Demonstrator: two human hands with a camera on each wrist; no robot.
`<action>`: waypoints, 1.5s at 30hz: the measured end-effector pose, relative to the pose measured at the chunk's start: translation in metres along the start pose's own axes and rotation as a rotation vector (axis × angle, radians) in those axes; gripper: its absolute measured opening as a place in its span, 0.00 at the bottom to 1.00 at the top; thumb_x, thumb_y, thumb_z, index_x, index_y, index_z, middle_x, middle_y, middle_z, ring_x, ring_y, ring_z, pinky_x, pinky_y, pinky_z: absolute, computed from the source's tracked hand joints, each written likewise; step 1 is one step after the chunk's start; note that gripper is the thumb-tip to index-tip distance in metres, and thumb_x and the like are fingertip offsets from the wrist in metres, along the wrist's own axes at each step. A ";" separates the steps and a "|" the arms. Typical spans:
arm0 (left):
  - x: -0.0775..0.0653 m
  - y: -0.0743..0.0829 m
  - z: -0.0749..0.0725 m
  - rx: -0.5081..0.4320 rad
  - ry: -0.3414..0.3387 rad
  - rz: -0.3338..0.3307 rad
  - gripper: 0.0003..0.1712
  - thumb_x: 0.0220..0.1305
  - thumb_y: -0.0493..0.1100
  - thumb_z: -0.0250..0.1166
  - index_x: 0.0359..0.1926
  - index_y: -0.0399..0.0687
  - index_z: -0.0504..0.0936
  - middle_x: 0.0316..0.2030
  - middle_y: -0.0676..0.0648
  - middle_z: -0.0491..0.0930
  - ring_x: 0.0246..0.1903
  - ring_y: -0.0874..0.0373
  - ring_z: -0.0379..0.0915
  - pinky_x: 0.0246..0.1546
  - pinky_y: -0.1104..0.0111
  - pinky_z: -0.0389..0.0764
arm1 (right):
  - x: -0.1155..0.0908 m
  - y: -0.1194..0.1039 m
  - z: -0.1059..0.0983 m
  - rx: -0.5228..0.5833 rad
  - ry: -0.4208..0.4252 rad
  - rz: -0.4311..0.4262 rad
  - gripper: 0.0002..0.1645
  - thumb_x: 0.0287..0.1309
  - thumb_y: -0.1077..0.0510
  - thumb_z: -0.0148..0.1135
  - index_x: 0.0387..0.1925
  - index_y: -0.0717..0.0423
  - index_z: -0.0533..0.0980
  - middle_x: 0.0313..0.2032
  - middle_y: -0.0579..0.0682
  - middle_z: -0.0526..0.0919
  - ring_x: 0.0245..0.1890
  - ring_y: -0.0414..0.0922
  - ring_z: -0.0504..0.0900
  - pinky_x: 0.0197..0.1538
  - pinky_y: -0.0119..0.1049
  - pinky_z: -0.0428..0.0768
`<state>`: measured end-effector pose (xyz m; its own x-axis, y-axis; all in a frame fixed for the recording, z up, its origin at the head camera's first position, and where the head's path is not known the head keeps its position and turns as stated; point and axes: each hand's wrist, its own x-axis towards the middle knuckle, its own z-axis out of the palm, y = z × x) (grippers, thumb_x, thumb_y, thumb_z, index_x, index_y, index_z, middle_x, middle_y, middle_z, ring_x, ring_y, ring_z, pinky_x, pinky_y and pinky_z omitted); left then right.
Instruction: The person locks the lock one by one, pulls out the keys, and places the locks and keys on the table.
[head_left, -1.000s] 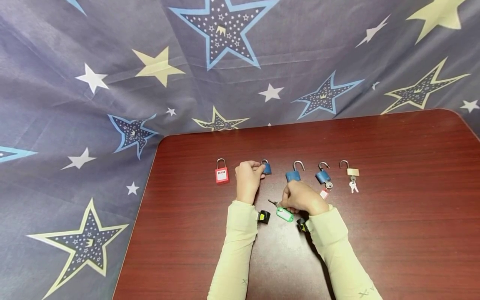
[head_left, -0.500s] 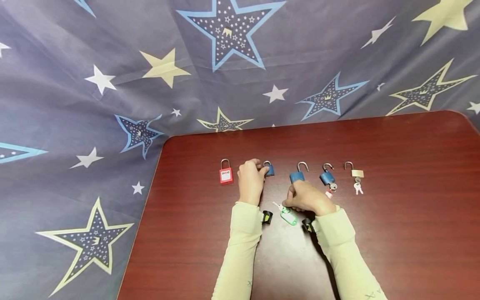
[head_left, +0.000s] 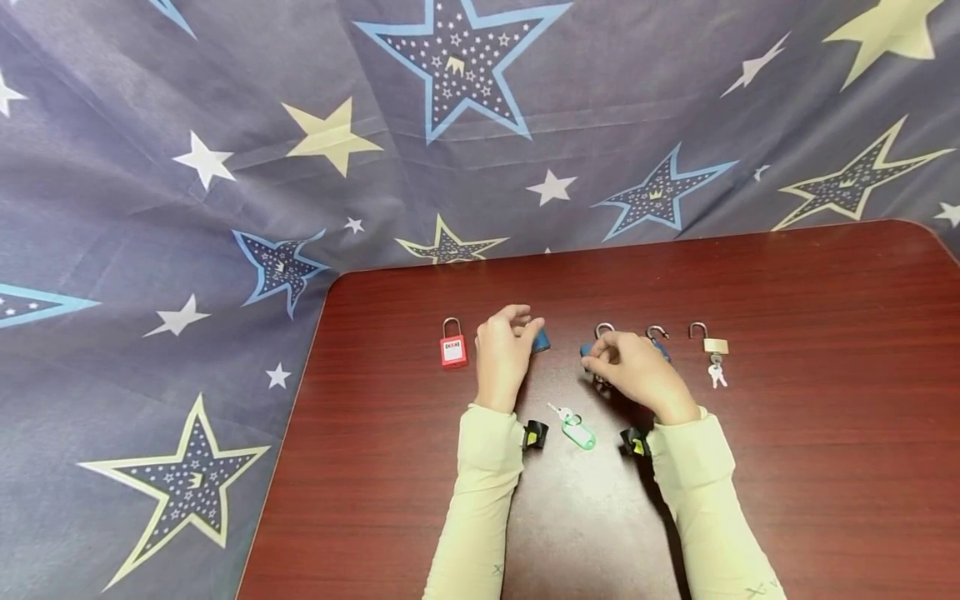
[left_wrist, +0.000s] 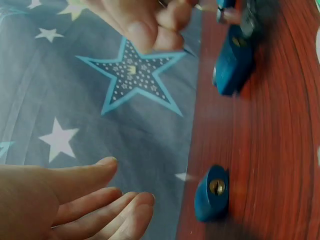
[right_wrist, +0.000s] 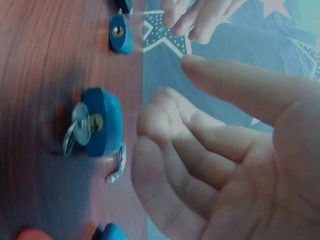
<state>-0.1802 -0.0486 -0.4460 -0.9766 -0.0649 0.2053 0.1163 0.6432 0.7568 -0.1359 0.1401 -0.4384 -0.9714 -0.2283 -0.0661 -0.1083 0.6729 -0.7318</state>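
Note:
My left hand [head_left: 501, 354] has its fingers loosely extended beside a blue padlock [head_left: 541, 340]; the left wrist view shows a gap between them, with the padlock's brass keyhole [left_wrist: 217, 187] facing the camera. My right hand [head_left: 637, 367] hovers over a second blue padlock [right_wrist: 111, 122], partly hiding it from the head. In the right wrist view its fingers curve loosely around nothing, and keys [right_wrist: 80, 127] stand in that padlock's keyhole. A key with a green tag [head_left: 578, 432] lies on the table in front of the hands.
A red padlock [head_left: 453, 352] lies at the left with its shackle up. To the right are another blue padlock [head_left: 662, 351], partly covered by the right hand, and a brass padlock [head_left: 716, 346] with keys [head_left: 717, 375] hanging from it. A star-patterned cloth [head_left: 465, 183] hangs behind the table.
My right hand has let go of the green-tagged key and moved up and right to the second blue padlock. The left fingers have lifted off the first blue padlock.

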 end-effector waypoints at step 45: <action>-0.024 0.011 0.047 0.215 -0.419 0.103 0.23 0.46 0.48 0.71 0.45 0.49 0.80 0.26 0.55 0.77 0.27 0.65 0.69 0.35 0.70 0.70 | 0.010 0.022 0.008 -0.049 -0.007 0.123 0.25 0.56 0.56 0.58 0.52 0.68 0.70 0.39 0.59 0.80 0.41 0.52 0.78 0.47 0.46 0.74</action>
<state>-0.1644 -0.0044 -0.4720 -0.9560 0.2918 -0.0291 0.2190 0.7765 0.5908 -0.1460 0.1473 -0.4601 -0.9764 -0.1473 -0.1582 0.0008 0.7294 -0.6841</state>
